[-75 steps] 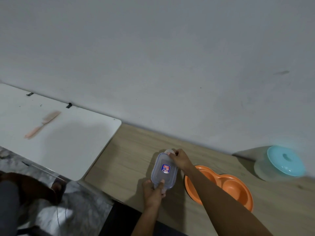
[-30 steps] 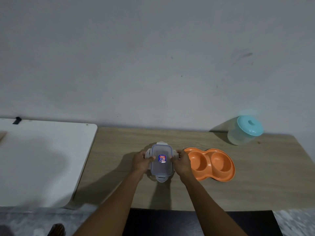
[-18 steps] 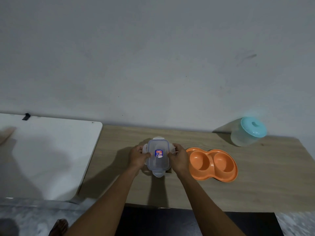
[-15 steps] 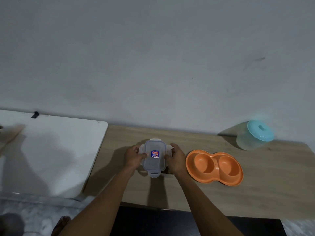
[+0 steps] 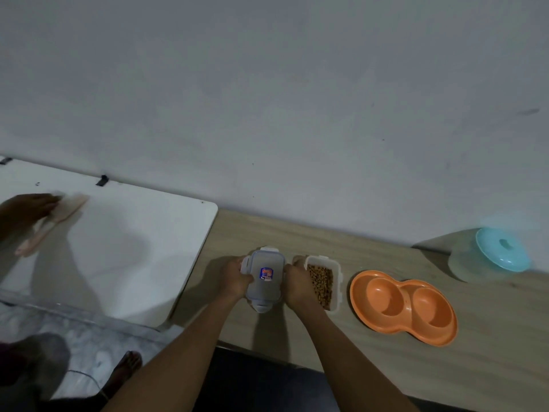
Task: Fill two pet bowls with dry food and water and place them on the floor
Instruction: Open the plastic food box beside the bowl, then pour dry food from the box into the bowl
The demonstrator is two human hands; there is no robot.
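A single wide-angle view is taken from head height, aimed forward and steeply down across the near edge of the wooden desk [image 5: 490,352]. The frame is tilted, so the desk's far edge is seen sloping down to the right. The left hand [image 5: 234,278] and right hand [image 5: 297,285], with the lid [image 5: 264,278] held between them, are seen close, low at centre. The upper half is filled by the grey wall [image 5: 267,84]; a white table [image 5: 118,248] is caught at left.
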